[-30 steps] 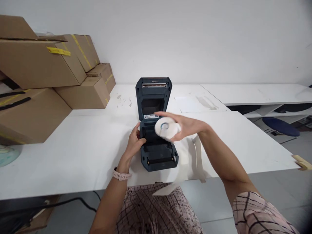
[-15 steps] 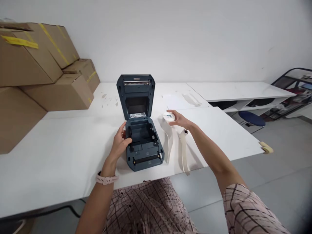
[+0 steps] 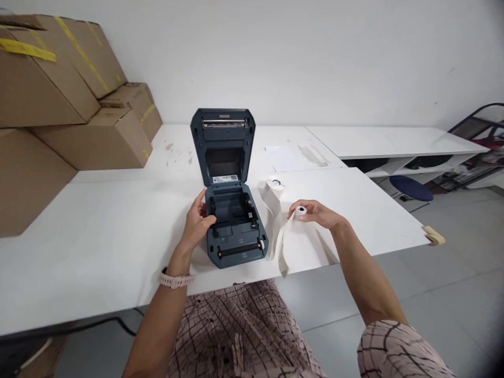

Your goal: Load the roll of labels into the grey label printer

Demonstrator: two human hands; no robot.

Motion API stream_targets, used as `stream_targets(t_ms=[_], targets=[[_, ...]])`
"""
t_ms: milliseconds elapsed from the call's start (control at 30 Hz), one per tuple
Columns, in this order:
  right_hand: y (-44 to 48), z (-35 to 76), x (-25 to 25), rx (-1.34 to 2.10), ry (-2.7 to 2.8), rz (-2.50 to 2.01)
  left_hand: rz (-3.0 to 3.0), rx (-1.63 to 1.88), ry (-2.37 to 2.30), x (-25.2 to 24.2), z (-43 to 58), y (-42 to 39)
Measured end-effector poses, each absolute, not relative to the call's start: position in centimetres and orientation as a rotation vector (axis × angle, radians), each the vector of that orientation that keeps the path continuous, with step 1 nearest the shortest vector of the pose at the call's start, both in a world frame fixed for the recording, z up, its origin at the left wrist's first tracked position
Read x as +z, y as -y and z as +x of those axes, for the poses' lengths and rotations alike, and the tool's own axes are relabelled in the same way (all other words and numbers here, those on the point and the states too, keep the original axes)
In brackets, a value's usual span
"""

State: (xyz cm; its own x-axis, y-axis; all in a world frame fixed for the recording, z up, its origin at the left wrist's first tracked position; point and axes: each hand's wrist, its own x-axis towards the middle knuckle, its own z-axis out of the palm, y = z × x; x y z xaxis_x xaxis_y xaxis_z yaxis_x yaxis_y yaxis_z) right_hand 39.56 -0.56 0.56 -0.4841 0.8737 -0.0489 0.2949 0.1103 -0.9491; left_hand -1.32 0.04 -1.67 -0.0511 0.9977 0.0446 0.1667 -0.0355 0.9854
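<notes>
A dark blue-grey label printer stands on the white table with its lid raised and its roll bay bare. My left hand grips the printer's left side, thumb over the rim and fingers along the outer wall. To the right of the printer, my right hand is closed around a small white paper roll with a dark core hole. A loose strip hangs from this roll toward the table's front edge. Between roll and printer stands another paper roll, untouched, its unwound strip trailing forward.
Cardboard boxes with yellow tape are stacked at the left. A white sheet lies behind the rolls. A second white table extends to the right, near a blue stool. Yellowish padding covers the table's right corner.
My right hand has let go of the rear paper roll, moved right and forward, and taken hold of the smaller roll. That roll's strip has swung left. My left hand stays on the printer.
</notes>
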Motion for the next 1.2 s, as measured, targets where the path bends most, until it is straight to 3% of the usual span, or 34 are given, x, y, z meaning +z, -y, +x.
stream_targets(t_ms=[167,267,467,733,1000,1200], targets=[[0.2,33.4,7.7,1.303,2.089,-0.656,1.343,1.212,-1.338,-1.7,-1.2,0.0],[-0.8,27.1,10.0,1.142,2.456,-0.655,1.341,1.218,-1.338,-1.5,-1.2,0.1],[-3.6,19.1,6.4,0.916,2.788,-0.726,1.320,1.178,-1.326,-1.0,-1.1,0.4],[0.7,20.3,5.5,0.490,2.749,-0.766,1.356,1.190,-1.335,-1.2,-0.9,0.5],[8.0,21.7,3.6,0.310,2.554,-0.824,1.233,1.289,-1.222,-2.3,-0.2,0.7],[9.9,20.6,3.9,0.405,2.474,-0.835,1.149,1.250,-1.135,-1.6,0.1,0.9]])
